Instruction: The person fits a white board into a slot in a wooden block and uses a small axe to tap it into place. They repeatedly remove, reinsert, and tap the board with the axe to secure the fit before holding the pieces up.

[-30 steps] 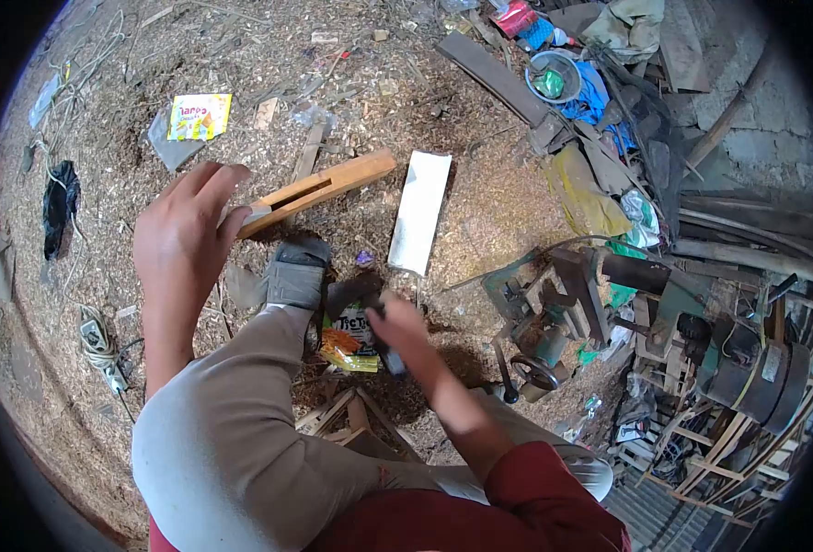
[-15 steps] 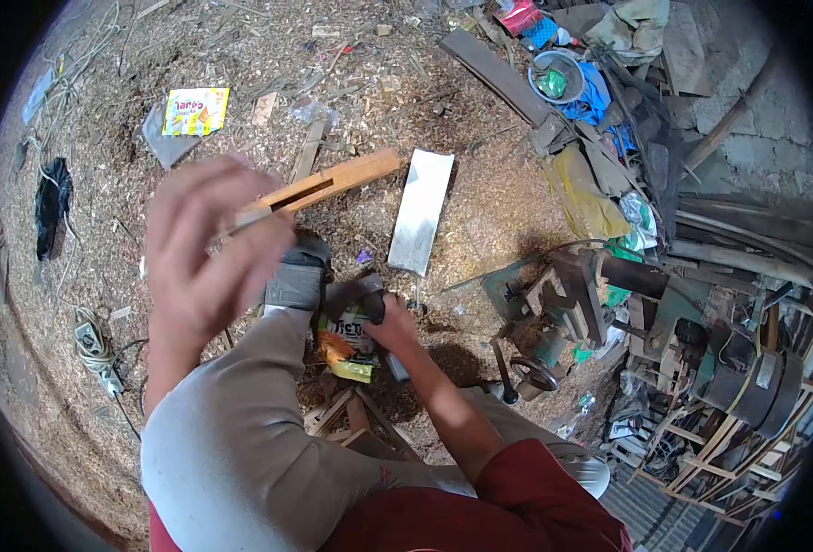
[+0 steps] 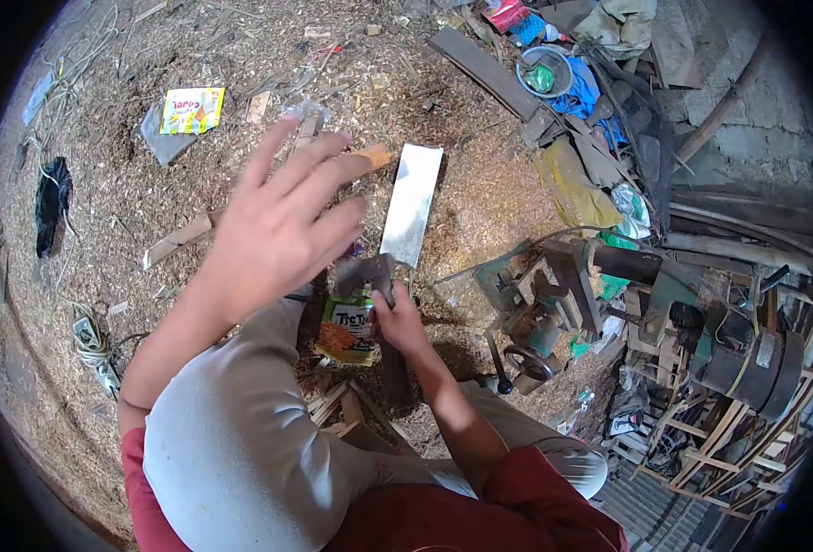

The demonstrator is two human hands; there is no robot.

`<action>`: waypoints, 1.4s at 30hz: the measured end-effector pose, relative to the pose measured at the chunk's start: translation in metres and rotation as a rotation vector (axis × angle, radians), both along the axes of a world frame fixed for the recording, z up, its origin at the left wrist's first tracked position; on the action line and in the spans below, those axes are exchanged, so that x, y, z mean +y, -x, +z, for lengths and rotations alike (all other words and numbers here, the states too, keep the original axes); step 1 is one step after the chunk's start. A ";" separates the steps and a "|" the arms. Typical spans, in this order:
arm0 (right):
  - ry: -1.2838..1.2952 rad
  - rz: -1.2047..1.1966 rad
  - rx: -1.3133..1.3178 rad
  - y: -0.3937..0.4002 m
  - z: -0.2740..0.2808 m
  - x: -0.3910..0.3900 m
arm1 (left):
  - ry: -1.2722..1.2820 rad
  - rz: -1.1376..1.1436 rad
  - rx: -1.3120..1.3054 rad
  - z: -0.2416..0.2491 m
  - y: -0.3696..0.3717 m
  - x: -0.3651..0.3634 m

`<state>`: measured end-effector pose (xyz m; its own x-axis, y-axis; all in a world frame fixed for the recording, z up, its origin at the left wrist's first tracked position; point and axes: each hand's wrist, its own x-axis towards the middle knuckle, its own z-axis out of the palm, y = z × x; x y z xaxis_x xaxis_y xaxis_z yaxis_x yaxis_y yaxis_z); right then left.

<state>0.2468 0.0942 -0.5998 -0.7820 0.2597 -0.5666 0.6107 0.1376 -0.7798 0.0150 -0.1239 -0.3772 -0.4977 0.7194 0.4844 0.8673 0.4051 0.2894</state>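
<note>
My left hand (image 3: 287, 221) is stretched forward with its fingers spread, above a wooden piece (image 3: 374, 156) that it mostly covers. Nothing is in its grasp. Low at the centre, my right hand (image 3: 397, 317) is closed round a dark tool (image 3: 367, 273), whose broad head points left. Under the tool lies a green and black snack packet (image 3: 347, 322). A flat whitish metal plate (image 3: 412, 207) lies on the shavings just beyond my right hand.
Wood shavings (image 3: 480, 184) cover the ground. A machine with a handwheel (image 3: 529, 363) stands at the right. A bucket (image 3: 546, 74), a plank (image 3: 485, 74) and cloths lie at the upper right. A yellow packet (image 3: 192, 110) and a coiled cable (image 3: 92, 340) are on the left.
My left hand has moved right and forward, over the wooden piece, with its fingers spreading. My right hand and the dark tool have shifted slightly upward in view.
</note>
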 end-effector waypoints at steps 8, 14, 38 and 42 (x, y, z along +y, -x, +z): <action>-0.072 -0.176 0.297 0.058 0.076 0.031 | -0.046 0.223 -0.190 -0.165 0.023 0.064; -0.108 -0.235 0.249 0.107 0.077 0.054 | 0.201 0.373 -0.319 -0.232 0.043 0.076; -0.354 -0.054 0.468 0.218 0.026 0.047 | 0.164 0.384 -0.218 -0.257 0.054 0.071; -0.350 -0.049 0.448 0.216 0.022 0.051 | 0.125 0.382 -0.228 -0.254 0.054 0.071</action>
